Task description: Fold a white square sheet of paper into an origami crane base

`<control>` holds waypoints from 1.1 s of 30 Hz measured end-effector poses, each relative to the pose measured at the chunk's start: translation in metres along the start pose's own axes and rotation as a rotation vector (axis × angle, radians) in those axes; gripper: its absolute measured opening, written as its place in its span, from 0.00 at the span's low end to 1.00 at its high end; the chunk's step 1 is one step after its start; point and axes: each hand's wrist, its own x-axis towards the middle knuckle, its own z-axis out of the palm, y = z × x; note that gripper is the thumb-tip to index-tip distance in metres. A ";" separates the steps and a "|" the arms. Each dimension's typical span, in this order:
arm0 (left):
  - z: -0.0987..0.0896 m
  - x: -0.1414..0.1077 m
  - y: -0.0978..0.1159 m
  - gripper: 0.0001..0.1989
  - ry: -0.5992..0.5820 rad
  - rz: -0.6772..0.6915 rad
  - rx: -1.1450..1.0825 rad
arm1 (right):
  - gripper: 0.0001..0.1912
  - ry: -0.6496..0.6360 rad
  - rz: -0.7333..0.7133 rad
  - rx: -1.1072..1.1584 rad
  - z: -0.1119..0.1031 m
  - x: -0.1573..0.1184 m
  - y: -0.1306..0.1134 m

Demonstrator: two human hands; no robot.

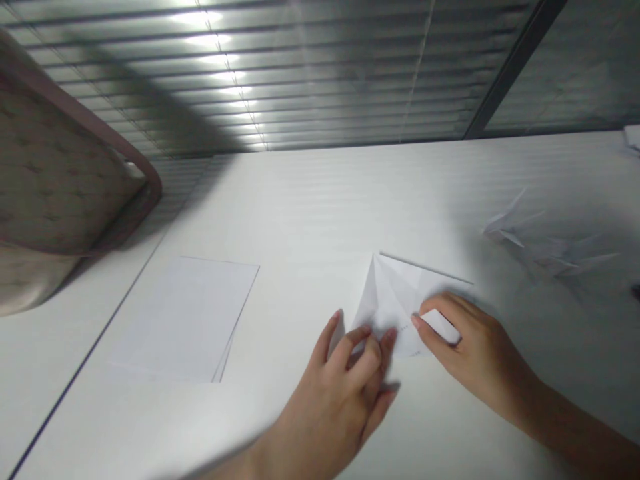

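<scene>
We see the left hand and the right hand a little apart, both holding a folded white paper on a white table. A stack of white paper lies to the left, and pointy paper folds lie to the right.

Honestly can't see much of the folded paper, since the left hand and right hand sit over its lower part, and the tiny dotted marks on it are too small to read. The pale folded shape off right fades into shadow. The chair back, a white scrap and a dark thing get cut off by the edges.
</scene>
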 end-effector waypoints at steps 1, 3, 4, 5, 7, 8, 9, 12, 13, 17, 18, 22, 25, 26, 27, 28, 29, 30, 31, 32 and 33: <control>0.000 0.000 0.000 0.24 0.003 0.001 -0.002 | 0.03 0.031 -0.014 -0.022 0.000 -0.001 -0.001; 0.002 0.000 0.000 0.24 0.004 0.002 -0.011 | 0.11 0.071 -0.103 -0.093 -0.002 -0.002 -0.003; 0.002 0.000 0.000 0.24 0.008 0.002 -0.016 | 0.13 0.065 -0.178 -0.126 -0.004 -0.003 -0.004; 0.003 -0.001 0.000 0.24 0.016 0.002 -0.021 | 0.14 0.035 -0.261 -0.136 -0.005 -0.004 -0.006; 0.004 -0.001 0.000 0.23 0.028 0.002 -0.024 | 0.13 -0.053 -0.382 -0.102 -0.008 -0.005 -0.008; 0.004 -0.001 0.000 0.23 0.030 0.001 -0.025 | 0.13 -0.091 -0.403 -0.076 -0.010 -0.005 -0.009; 0.003 -0.001 -0.001 0.23 0.028 0.001 -0.027 | 0.13 -0.119 -0.408 -0.056 -0.010 -0.006 -0.009; 0.002 -0.001 -0.001 0.24 0.012 0.011 -0.028 | 0.13 -0.142 -0.384 -0.054 -0.010 -0.007 -0.009; 0.002 -0.003 -0.001 0.24 0.023 0.015 -0.017 | 0.13 -0.140 -0.381 -0.055 -0.010 -0.007 -0.008; 0.007 -0.015 0.008 0.19 0.171 0.043 0.086 | 0.13 -0.138 -0.365 -0.047 -0.009 -0.008 -0.008; 0.008 -0.019 0.011 0.18 0.184 0.041 0.111 | 0.14 -0.137 -0.361 -0.046 -0.009 -0.008 -0.009; 0.014 -0.027 0.023 0.25 0.120 0.093 0.184 | 0.15 -0.140 -0.376 -0.038 -0.009 -0.007 -0.009; 0.014 -0.026 0.025 0.29 0.076 0.113 0.210 | 0.14 -0.145 -0.385 -0.041 -0.010 -0.007 -0.009; 0.014 -0.025 0.025 0.29 0.073 0.106 0.211 | 0.14 -0.145 -0.391 -0.047 -0.010 -0.007 -0.008; 0.014 -0.024 0.025 0.29 0.065 0.095 0.211 | 0.14 -0.148 -0.401 -0.057 -0.010 -0.007 -0.008; 0.014 -0.024 0.026 0.29 0.059 0.086 0.211 | 0.14 -0.155 -0.414 -0.070 -0.010 -0.007 -0.007; 0.013 -0.025 0.026 0.30 0.049 0.077 0.210 | 0.15 -0.167 -0.429 -0.084 -0.011 -0.007 -0.007; 0.013 -0.025 0.027 0.30 0.042 0.072 0.212 | 0.15 -0.180 -0.440 -0.096 -0.011 -0.007 -0.006; 0.013 -0.026 0.027 0.29 0.041 0.072 0.217 | 0.15 -0.191 -0.451 -0.104 -0.012 -0.007 -0.005; 0.012 -0.027 0.028 0.29 0.042 0.074 0.226 | 0.16 -0.196 -0.461 -0.106 -0.012 -0.007 -0.004; 0.012 -0.027 0.028 0.28 0.044 0.076 0.236 | 0.16 -0.199 -0.464 -0.103 -0.012 -0.007 -0.004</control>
